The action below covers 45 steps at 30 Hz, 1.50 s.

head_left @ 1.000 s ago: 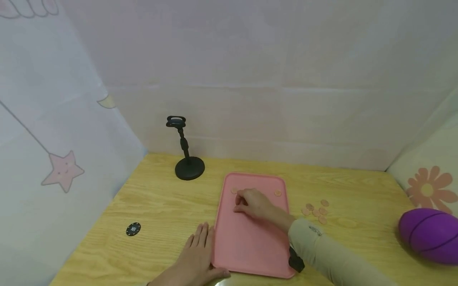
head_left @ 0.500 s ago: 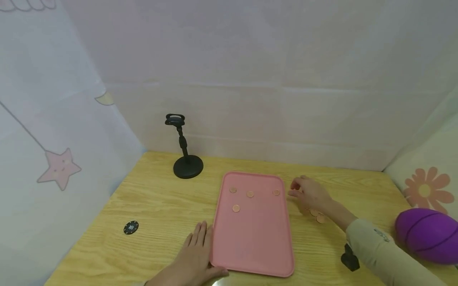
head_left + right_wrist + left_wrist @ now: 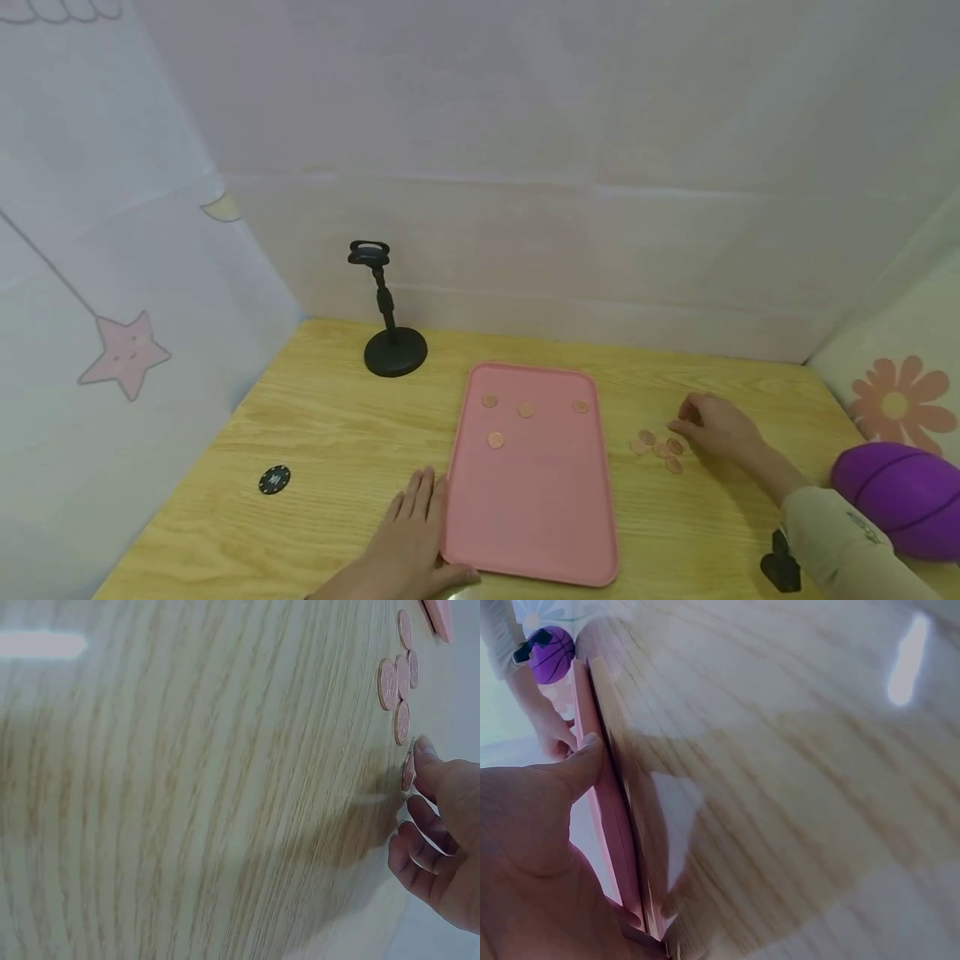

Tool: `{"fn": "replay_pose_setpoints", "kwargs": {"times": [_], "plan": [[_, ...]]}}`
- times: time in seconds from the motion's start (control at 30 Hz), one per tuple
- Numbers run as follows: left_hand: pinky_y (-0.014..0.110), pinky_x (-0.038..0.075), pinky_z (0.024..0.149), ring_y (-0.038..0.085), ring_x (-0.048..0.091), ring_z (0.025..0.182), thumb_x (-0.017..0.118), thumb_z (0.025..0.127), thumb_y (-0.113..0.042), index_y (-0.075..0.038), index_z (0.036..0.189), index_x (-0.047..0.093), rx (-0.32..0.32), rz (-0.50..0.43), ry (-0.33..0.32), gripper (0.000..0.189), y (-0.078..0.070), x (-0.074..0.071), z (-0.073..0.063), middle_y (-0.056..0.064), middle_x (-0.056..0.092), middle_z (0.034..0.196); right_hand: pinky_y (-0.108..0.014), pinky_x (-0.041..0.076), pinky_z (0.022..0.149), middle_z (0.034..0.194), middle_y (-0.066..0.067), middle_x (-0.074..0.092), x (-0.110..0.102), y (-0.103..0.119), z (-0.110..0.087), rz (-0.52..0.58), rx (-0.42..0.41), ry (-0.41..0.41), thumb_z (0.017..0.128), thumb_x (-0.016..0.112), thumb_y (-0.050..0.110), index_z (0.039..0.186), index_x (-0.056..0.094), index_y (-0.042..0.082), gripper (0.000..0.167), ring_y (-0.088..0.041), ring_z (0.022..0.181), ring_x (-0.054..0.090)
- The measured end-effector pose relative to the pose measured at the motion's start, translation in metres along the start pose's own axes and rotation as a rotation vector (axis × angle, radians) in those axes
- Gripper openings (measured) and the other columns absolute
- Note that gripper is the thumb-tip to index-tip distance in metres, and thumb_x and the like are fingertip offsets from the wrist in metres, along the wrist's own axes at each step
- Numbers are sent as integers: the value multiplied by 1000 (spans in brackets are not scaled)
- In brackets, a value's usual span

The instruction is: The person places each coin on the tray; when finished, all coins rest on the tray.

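The pink rectangular tray [image 3: 532, 517] lies flat on the wooden table [image 3: 352, 433], its short side toward the person. The left hand [image 3: 405, 542] rests palm down at the tray's near left corner, fingers straight and extended along the long side, thumb on the near rim; it grips nothing. This placement probably serves to steady the tray against sliding.

Four copper-coloured coins [image 3: 496, 440] lie apart from one another in the far half of the tray: three toward the far rim, one nearer the person. A cluster of loose coins [image 3: 661, 450] lies on the table, to the right of the tray and within reach of the right hand [image 3: 720, 429]. That hand is partly closed, fingers bent and thumb extended. The right wrist view shows a single coin [image 3: 409, 771] at its thumb and fingertips; at this angle, whether the coin is pinched or merely touched cannot be told.

A black poker chip [image 3: 274, 479] lies left of the tray, well apart from the coins.
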State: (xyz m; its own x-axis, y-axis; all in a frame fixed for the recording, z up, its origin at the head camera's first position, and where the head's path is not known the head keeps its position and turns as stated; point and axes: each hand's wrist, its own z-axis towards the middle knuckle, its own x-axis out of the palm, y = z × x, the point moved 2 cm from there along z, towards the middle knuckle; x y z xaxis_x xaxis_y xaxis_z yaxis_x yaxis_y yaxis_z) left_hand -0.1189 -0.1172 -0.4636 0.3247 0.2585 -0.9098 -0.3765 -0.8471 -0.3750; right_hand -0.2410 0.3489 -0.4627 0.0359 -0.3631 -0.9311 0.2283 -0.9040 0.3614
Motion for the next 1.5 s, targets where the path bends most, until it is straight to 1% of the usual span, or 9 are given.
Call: {"fn": "replay_pose_setpoints", "kwargs": {"times": [0.17,0.33,0.47,0.63,0.77,0.93,1.1,1.3,1.5], "plan": [[64,26,105,50,15,141,51,75,-83,10,150,18,15,9,-27,124,0,0,-1,37,15,152,-34,46,61,83,1,60,-1,1,-3,2,27,17,89,72,32,92,64,8,26,-14,72,54],[64,26,105,50,15,141,49,75,-83,11,150,19,23,20,-44,124,0,1,-1,37,16,152,-35,45,57,79,1,60,-4,2,-6,-25,90,14,88,72,39,88,63,8,32,-16,69,55],[65,26,105,51,16,140,49,76,-82,11,150,19,32,21,-53,123,1,0,-2,38,16,151,-36,47,57,82,-2,62,-3,1,-6,-17,134,23,87,72,41,89,64,6,36,-18,70,57],[65,25,105,52,15,140,48,76,-82,11,150,18,35,20,-55,122,3,1,-2,38,15,151,-34,44,54,78,-1,59,-1,1,-6,-13,134,23,88,71,40,87,61,5,36,-16,65,53],[64,26,105,51,16,140,50,76,-82,11,149,18,32,23,-53,123,5,2,-3,38,16,151,-30,38,52,71,1,54,1,8,-3,25,84,-16,88,72,36,83,57,8,32,-14,60,46],[64,27,105,51,17,140,53,76,-80,11,149,19,37,36,-48,122,4,4,-3,38,17,151,-30,41,55,73,0,57,-1,38,11,117,51,-55,90,71,31,86,59,7,27,-15,62,48],[63,27,105,50,17,141,51,76,-82,11,149,20,39,43,-52,122,4,5,-2,38,18,151,-30,45,58,75,-1,60,2,87,39,215,-10,-62,91,71,23,88,63,6,19,-15,65,52],[63,28,105,50,19,140,49,76,-83,12,149,21,37,66,-75,123,5,4,-2,37,20,151,-29,47,61,73,3,62,28,152,62,287,-78,15,88,74,21,82,67,11,13,-12,66,56],[63,28,105,49,18,141,51,76,-82,11,149,21,27,56,-55,122,6,4,-2,37,19,151,-26,45,60,68,8,60,55,191,67,251,-204,52,85,77,21,76,67,14,15,-7,62,53]]}}
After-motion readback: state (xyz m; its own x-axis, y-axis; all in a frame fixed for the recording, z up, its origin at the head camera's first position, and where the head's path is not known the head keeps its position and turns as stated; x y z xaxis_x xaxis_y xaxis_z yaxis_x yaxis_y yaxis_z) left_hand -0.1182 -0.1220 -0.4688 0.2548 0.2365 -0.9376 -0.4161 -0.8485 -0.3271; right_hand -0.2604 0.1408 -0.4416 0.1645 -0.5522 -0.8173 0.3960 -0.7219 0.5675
